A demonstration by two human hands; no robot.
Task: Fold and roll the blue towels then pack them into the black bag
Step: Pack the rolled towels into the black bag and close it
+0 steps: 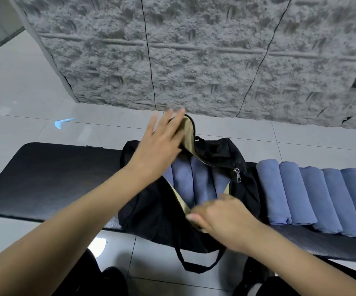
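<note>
The left hand (160, 144), fingers straight and spread, presses back the tan-lined flap (189, 133) of the black bag (147, 210) while the right hand (222, 218) pinches its near rim, rolled blue towels (185, 182) packed inside, at least 5 more rolls (301, 195) lined up just beside it on the black bench (44, 178).

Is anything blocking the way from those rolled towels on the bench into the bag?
Nothing visible blocks it. The left hand presses back the far flap of the black bag and the right hand grips the near edge, so the mouth is open beside the bench towels. Packed towels fill part of it.
</note>
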